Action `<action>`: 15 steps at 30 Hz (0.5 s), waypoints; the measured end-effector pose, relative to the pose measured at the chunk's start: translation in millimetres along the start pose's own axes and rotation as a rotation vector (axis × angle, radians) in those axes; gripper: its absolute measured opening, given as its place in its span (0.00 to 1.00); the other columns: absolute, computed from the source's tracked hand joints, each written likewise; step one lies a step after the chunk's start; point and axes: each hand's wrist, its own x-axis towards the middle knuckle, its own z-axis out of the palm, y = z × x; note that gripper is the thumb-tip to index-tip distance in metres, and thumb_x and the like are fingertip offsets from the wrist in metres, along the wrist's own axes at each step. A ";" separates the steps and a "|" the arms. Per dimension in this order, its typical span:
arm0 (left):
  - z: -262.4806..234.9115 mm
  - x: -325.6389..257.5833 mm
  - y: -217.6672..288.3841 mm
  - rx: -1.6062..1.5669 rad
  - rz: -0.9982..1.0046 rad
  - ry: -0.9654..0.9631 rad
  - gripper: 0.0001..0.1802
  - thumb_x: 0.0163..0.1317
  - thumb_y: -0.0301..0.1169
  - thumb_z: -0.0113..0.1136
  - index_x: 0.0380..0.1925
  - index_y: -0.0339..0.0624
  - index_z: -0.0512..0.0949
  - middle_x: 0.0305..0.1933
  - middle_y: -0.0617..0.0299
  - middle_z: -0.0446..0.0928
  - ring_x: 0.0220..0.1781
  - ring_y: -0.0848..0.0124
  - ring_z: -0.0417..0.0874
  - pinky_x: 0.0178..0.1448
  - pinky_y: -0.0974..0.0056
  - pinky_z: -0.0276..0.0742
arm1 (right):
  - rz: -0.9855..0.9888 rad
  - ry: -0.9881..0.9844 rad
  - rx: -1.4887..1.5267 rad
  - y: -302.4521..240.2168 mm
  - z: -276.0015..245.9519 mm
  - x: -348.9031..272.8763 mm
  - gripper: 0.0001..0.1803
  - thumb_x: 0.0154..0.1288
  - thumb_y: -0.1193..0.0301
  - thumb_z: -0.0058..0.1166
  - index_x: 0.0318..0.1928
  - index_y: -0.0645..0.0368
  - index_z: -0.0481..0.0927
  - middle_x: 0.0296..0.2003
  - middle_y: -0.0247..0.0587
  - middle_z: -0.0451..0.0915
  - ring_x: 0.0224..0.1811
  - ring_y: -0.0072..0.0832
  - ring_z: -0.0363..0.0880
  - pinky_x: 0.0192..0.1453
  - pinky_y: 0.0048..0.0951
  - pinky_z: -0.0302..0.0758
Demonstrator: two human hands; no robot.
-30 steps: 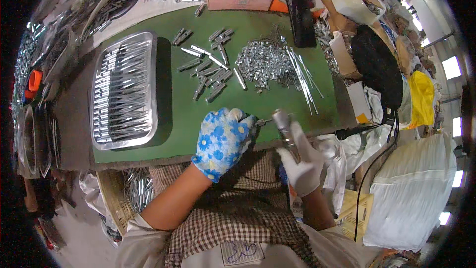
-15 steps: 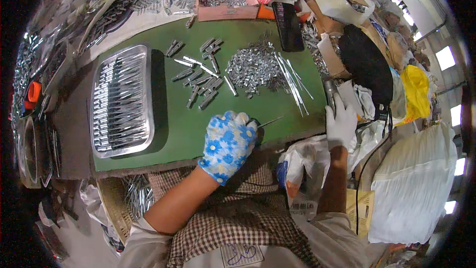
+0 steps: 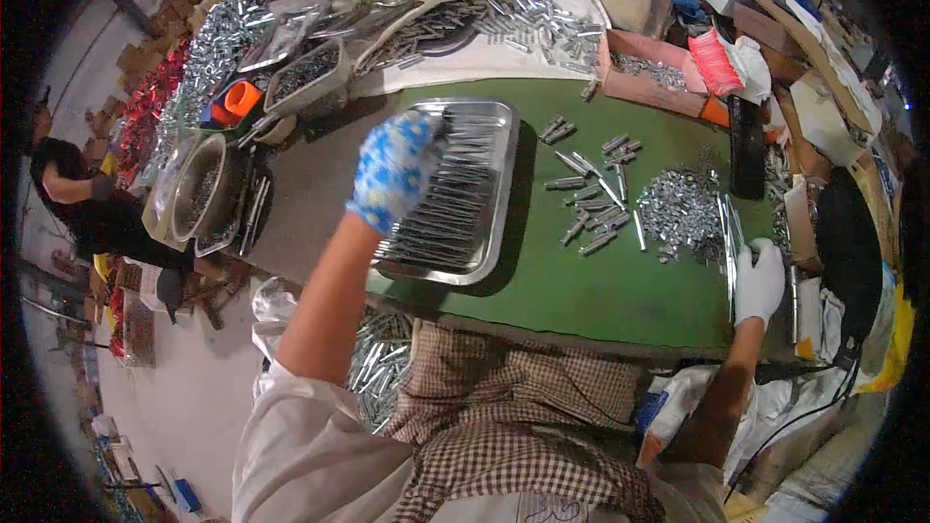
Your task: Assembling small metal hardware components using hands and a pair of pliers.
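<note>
My left hand, in a blue flowered glove, hovers over the left part of a shiny metal tray filled with rows of metal pins. Its fingers curl downward and hide whatever is under them. My right hand, in a white glove, rests at the right edge of the green table top, touching a bundle of thin metal rods. Between the hands lie scattered metal sleeves and a heap of small silvery parts.
A black flat bar and a pink box of parts sit at the back right. Metal bowls, bins and heaps of hardware crowd the left. Another person sits far left. A black bag lies right.
My left hand rose from the table's front edge and moved left over the tray. My right hand came back from the far right side to the rods at the table's right edge.
</note>
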 end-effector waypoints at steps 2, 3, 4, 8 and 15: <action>0.6 2.9 -35.8 0.010 -0.044 -0.006 0.09 0.56 0.28 0.58 0.37 0.43 0.80 0.38 0.48 0.79 0.42 0.50 0.80 0.46 0.50 0.76 | 0.018 -0.010 0.009 -2.0 2.6 2.3 0.12 0.63 0.64 0.53 0.41 0.59 0.78 0.39 0.49 0.78 0.44 0.47 0.77 0.48 0.43 0.72; 5.9 1.8 -51.2 0.031 -0.077 -0.121 0.10 0.57 0.29 0.58 0.39 0.43 0.80 0.39 0.49 0.79 0.43 0.50 0.80 0.47 0.50 0.76 | 0.037 -0.019 0.001 -3.2 1.8 2.4 0.12 0.63 0.64 0.53 0.41 0.59 0.78 0.39 0.49 0.78 0.44 0.47 0.77 0.48 0.43 0.72; 11.2 1.0 -62.6 0.052 -0.107 -0.237 0.10 0.58 0.30 0.58 0.40 0.43 0.81 0.40 0.49 0.79 0.44 0.49 0.80 0.48 0.50 0.76 | 0.053 -0.023 0.014 -5.0 1.9 2.4 0.12 0.64 0.64 0.53 0.41 0.59 0.78 0.40 0.50 0.78 0.45 0.47 0.77 0.49 0.43 0.72; 21.5 1.4 -65.7 0.047 -0.109 -0.283 0.11 0.58 0.29 0.57 0.41 0.45 0.81 0.42 0.51 0.80 0.46 0.50 0.80 0.50 0.50 0.76 | 0.050 0.143 0.114 12.6 8.8 -4.5 0.15 0.66 0.64 0.52 0.45 0.62 0.78 0.43 0.51 0.80 0.45 0.46 0.78 0.50 0.42 0.72; 9.0 23.4 -5.4 0.266 0.117 -0.216 0.14 0.58 0.24 0.51 0.41 0.47 0.81 0.47 0.57 0.80 0.49 0.55 0.81 0.51 0.54 0.77 | 0.049 0.185 0.526 -41.2 -46.2 -50.6 0.10 0.66 0.74 0.51 0.46 0.61 0.78 0.40 0.44 0.81 0.42 0.35 0.80 0.49 0.33 0.74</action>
